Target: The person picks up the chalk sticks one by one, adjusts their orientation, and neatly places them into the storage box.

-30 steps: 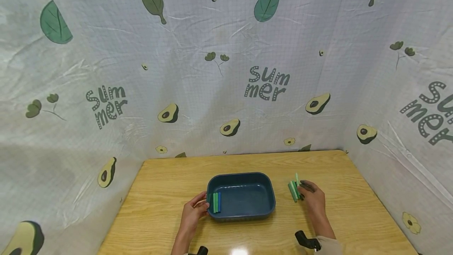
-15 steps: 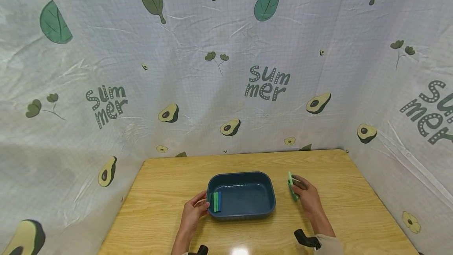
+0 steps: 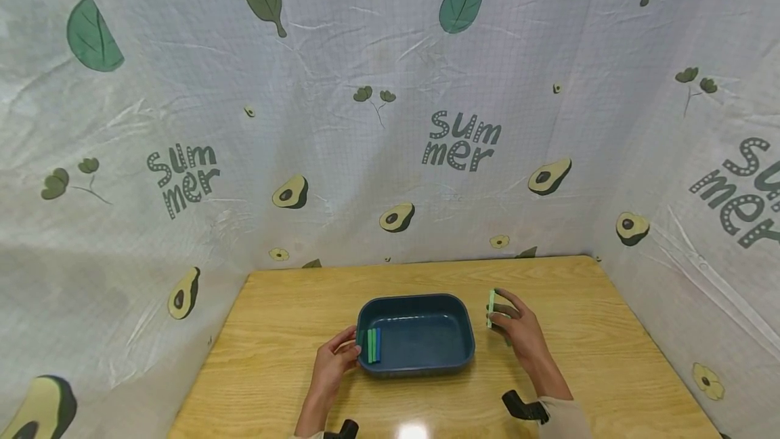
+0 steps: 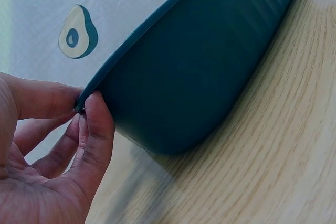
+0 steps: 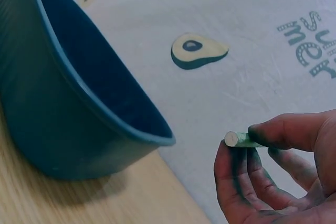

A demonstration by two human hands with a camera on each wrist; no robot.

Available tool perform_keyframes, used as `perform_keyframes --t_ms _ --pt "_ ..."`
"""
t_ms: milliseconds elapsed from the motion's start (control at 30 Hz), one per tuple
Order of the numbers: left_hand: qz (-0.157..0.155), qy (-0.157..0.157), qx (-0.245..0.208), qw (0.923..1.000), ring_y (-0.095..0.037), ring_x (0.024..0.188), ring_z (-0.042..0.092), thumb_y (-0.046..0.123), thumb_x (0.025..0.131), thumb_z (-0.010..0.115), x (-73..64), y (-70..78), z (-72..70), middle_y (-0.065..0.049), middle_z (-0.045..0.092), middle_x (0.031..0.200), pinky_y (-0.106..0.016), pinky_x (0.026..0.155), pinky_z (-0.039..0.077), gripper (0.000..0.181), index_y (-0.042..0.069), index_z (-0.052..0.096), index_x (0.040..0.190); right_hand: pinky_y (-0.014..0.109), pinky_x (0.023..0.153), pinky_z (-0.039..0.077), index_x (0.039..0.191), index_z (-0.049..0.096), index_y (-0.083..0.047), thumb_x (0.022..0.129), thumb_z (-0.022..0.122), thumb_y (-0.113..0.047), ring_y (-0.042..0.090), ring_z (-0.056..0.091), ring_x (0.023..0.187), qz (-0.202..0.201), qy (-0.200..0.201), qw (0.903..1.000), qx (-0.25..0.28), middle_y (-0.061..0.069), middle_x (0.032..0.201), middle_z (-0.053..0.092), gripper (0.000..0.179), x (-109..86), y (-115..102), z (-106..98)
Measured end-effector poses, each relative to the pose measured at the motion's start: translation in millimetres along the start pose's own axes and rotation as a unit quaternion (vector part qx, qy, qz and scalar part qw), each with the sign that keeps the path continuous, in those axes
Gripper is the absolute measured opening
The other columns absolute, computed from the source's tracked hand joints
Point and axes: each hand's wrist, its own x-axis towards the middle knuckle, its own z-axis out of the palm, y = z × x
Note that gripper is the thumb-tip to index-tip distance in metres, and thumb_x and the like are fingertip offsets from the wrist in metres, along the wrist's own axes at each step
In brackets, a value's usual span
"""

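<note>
My left hand (image 3: 331,368) pinches the left rim of a dark blue plastic bin (image 3: 426,370), thumb on one side and fingers on the other, as the left wrist view (image 4: 58,140) shows too. Inside the bin, along its left end, green chalk sticks (image 3: 371,346) lie beside a blue chalk stick (image 3: 378,345). Right of the bin, my right hand (image 3: 525,336) holds a pale green chalk stick (image 3: 491,310) between thumb and fingers, raised off the table. The right wrist view shows its pale round end (image 5: 231,139) and dust-stained fingers. Beneath that hand, more green chalk (image 3: 508,341) is mostly hidden.
The bin stands on a wooden table (image 3: 292,303), with high walls around its hollow. A pale printed sheet (image 3: 341,154) hangs behind the table and along both sides. Black camera mounts (image 3: 524,406) sit on the wrists.
My right hand has lifted the pale green chalk stick from the small group on the table and moved left, towards the bin. My left hand stays on the rim.
</note>
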Motion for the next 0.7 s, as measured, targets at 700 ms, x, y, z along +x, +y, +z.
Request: perform_keyframes --t_ms 700 --pt "-0.004 -0.008 -0.004 1.0 -0.012 0.094 0.061 -0.003 0.091 0.06 -1.2 1.9 -3.2 -0.024 0.052 0.13 -0.029 0.068 0.054 0.05 -0.004 0.05 0.14 0.041 0.093 0.054 0.145 0.04 -0.002 0.095 0.059 -0.007 0.014 0.063 0.102 -0.016 -0.048 0.9986 0.014 0.026 0.134 0.051 0.053 -1.7 -23.5 61.2"
